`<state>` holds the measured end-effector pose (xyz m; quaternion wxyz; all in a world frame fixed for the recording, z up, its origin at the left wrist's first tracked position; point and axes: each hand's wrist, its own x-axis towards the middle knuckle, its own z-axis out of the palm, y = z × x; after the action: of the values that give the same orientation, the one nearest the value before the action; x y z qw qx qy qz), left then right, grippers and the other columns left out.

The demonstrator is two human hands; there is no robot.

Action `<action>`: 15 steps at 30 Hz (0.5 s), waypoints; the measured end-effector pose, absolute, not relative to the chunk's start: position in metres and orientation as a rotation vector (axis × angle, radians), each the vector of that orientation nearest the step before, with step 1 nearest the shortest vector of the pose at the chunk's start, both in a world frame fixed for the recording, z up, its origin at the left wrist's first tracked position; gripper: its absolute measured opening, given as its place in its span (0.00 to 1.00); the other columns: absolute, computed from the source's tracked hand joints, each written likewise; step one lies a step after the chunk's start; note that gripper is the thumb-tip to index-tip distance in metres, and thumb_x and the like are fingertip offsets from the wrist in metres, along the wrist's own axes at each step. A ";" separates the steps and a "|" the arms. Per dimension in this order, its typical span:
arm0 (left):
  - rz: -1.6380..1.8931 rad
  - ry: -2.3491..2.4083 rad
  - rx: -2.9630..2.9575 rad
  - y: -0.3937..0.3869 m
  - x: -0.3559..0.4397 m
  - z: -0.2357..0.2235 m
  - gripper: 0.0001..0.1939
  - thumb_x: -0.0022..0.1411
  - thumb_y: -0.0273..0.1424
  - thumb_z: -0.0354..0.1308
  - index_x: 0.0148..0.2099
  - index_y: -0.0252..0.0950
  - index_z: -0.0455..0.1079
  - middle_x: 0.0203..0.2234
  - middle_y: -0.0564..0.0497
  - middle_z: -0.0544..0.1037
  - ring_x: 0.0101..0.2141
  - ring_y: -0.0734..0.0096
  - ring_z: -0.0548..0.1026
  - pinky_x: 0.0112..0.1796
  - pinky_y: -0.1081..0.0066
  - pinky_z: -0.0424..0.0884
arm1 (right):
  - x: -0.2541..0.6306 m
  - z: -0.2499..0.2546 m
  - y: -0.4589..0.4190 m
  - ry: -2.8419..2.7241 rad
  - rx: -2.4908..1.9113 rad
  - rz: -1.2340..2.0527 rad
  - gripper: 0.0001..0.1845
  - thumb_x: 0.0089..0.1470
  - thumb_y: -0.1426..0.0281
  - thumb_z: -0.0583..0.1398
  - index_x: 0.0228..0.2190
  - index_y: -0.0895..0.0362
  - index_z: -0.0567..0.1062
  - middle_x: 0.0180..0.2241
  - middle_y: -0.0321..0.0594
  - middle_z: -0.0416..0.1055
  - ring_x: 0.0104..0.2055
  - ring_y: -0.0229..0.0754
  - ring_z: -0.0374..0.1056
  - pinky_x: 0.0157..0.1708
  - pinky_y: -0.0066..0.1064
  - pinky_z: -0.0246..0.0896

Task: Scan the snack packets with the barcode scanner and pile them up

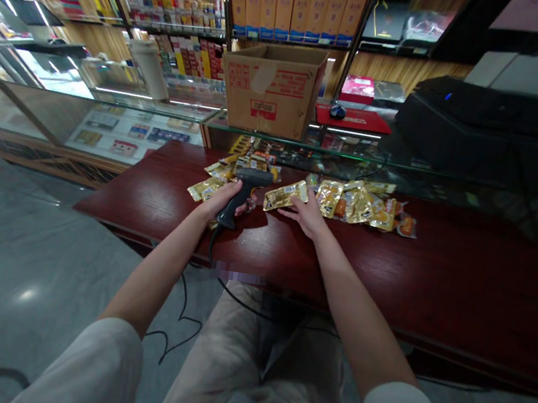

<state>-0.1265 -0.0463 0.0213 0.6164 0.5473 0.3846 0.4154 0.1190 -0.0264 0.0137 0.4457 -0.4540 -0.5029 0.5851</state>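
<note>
My left hand (221, 202) is closed around the grip of a black barcode scanner (245, 188), whose head points right. A cable (213, 244) runs down from its handle. In my right hand (308, 214) is a shiny gold snack packet (286, 196), gripped at its right end and lying just right of the scanner head. Behind and left of the scanner lies a pile of gold packets (223, 169). To the right of my right hand, more gold packets (360, 203) lie in a row, with some small orange-coloured packs (406, 224) at its end.
The dark red tabletop (430, 273) carries all of this. An open cardboard box (271, 91) stands on the glass counter (347, 151) behind it. A mouse (338, 111) rests on a red mat (362, 120). A black machine (477, 128) is at right. The scanner cable hangs past my legs.
</note>
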 end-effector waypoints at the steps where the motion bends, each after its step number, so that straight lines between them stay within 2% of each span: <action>1: 0.953 0.878 1.260 -0.045 -0.126 0.019 0.33 0.60 0.58 0.56 0.45 0.31 0.76 0.14 0.52 0.68 0.15 0.74 0.64 0.18 0.73 0.60 | 0.117 0.014 -0.027 -1.274 -1.142 1.438 0.23 0.58 0.64 0.57 0.53 0.45 0.59 0.55 0.38 0.69 0.52 0.44 0.73 0.50 0.56 0.72; 4: 0.970 0.848 1.250 -0.042 -0.125 0.014 0.30 0.59 0.57 0.58 0.41 0.32 0.75 0.15 0.52 0.68 0.16 0.74 0.64 0.18 0.73 0.60 | 0.114 0.014 -0.028 -1.319 -1.149 1.427 0.23 0.60 0.67 0.54 0.56 0.46 0.58 0.59 0.41 0.66 0.54 0.43 0.72 0.49 0.52 0.74; 7: 0.987 0.850 1.222 -0.042 -0.123 0.013 0.28 0.60 0.55 0.59 0.42 0.31 0.74 0.16 0.52 0.69 0.16 0.75 0.64 0.18 0.73 0.61 | 0.113 0.014 -0.028 -1.335 -1.133 1.422 0.23 0.60 0.68 0.54 0.56 0.48 0.58 0.60 0.43 0.65 0.55 0.43 0.71 0.50 0.52 0.74; 12: 0.974 0.848 1.186 -0.047 -0.119 0.019 0.30 0.59 0.54 0.61 0.45 0.30 0.74 0.18 0.51 0.72 0.15 0.75 0.65 0.18 0.72 0.60 | 0.112 0.013 -0.028 -1.304 -1.100 1.427 0.20 0.60 0.68 0.55 0.53 0.48 0.59 0.57 0.40 0.68 0.52 0.42 0.72 0.49 0.51 0.74; 15: 0.985 0.846 1.182 -0.046 -0.119 0.018 0.31 0.59 0.55 0.60 0.46 0.30 0.74 0.19 0.50 0.73 0.15 0.75 0.65 0.17 0.72 0.60 | 0.113 0.013 -0.027 -1.274 -1.071 1.389 0.21 0.59 0.67 0.56 0.53 0.47 0.59 0.56 0.39 0.69 0.52 0.43 0.72 0.48 0.52 0.74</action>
<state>-0.1192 -0.0464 0.0183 0.6389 0.5178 0.3707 0.4316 0.1131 -0.0267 0.0127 0.4675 -0.4367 -0.5195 0.5664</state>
